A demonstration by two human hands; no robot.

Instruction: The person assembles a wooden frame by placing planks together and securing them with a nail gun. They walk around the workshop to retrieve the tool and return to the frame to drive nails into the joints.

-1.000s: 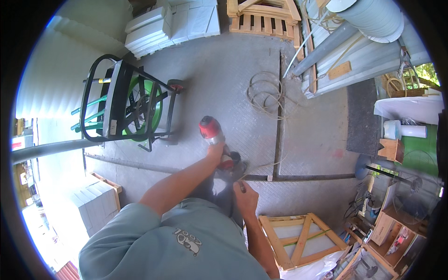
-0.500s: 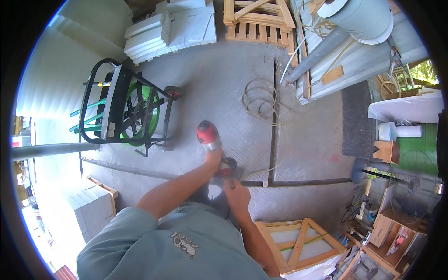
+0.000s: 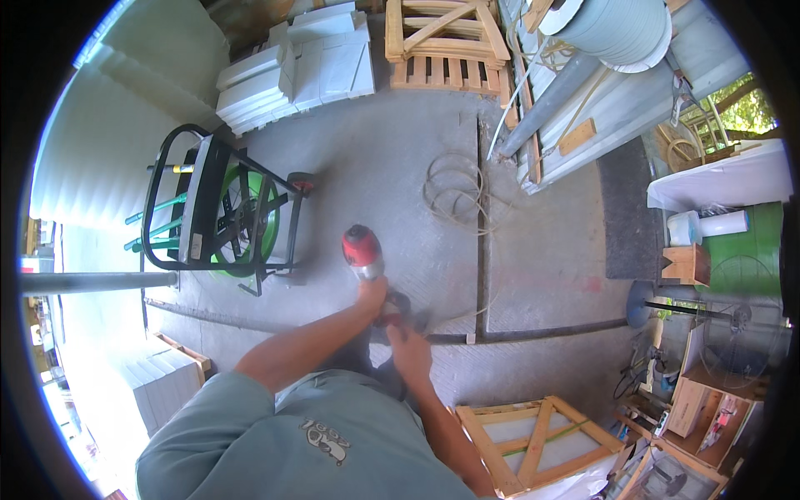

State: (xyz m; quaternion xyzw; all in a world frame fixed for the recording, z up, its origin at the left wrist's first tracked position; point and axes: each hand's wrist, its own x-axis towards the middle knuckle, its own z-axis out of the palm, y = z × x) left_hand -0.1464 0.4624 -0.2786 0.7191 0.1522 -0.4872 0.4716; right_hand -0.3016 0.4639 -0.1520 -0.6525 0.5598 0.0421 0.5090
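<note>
My left hand (image 3: pixel 373 293) is wrapped round the grip of a red, silver and black power tool (image 3: pixel 362 248), shaped like a cordless drill. Its rounded red end points away from me, above the floor. Below the left hand, the tool's dark lower part (image 3: pixel 397 307) is partly hidden and blurred. My right hand (image 3: pixel 410 357) is closed at that lower part, nearer my body. What its fingers grip there cannot be made out.
A black wheeled strapping cart (image 3: pixel 221 208) with a green reel stands at left. Loose strap (image 3: pixel 454 187) lies coiled on the floor ahead. White boxes (image 3: pixel 325 62) and wooden pallets (image 3: pixel 446 46) are stacked at the back. A wood-framed crate (image 3: pixel 533 442) stands near right; a pole (image 3: pixel 100 283) juts in from left.
The view has shifted a little, so the cart and near-floor objects sit slightly lower. Both hands and the tool appear slightly further left. Their hold looks the same.
</note>
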